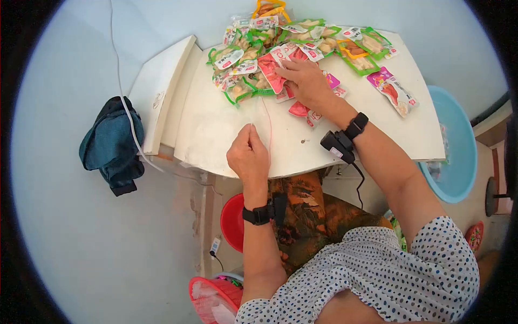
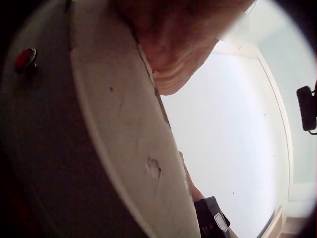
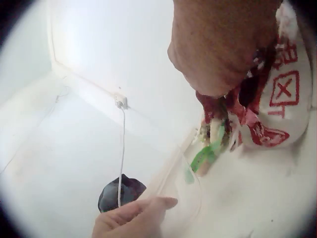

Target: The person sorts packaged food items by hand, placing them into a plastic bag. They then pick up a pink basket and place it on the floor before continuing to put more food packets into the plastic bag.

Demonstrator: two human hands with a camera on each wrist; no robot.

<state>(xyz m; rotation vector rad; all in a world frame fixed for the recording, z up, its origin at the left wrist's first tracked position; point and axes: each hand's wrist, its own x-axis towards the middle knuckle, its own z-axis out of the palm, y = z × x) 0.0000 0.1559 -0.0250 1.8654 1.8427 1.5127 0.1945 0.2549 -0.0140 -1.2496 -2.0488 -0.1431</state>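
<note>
Right hand: the right hand [image 1: 313,86] reaches over the heap with its fingertips on a red-and-white packet [image 1: 271,73]; whether they pinch it or merely rest there, I cannot tell;
Left hand: the left hand [image 1: 249,154] has curled fingers, thumb and forefinger pressed together at the tips; whether anything lies between them, I cannot tell;
Thread: a thin pinkish thread [image 1: 268,121] curves from the heap's near edge down beside the left hand;
Heap: green-edged packets [image 1: 237,93] lie piled along the far side of the white table [image 1: 210,135], to the left, beyond and to the right of the red-and-white packet;
Purple packet: one purple packet [image 1: 393,92] lies apart, right of the heap;
Beyond the table: a light-blue basin [image 1: 463,156] at right; a dark teal cloth [image 1: 110,137] at left; a red bucket [image 1: 231,222] below.
</note>
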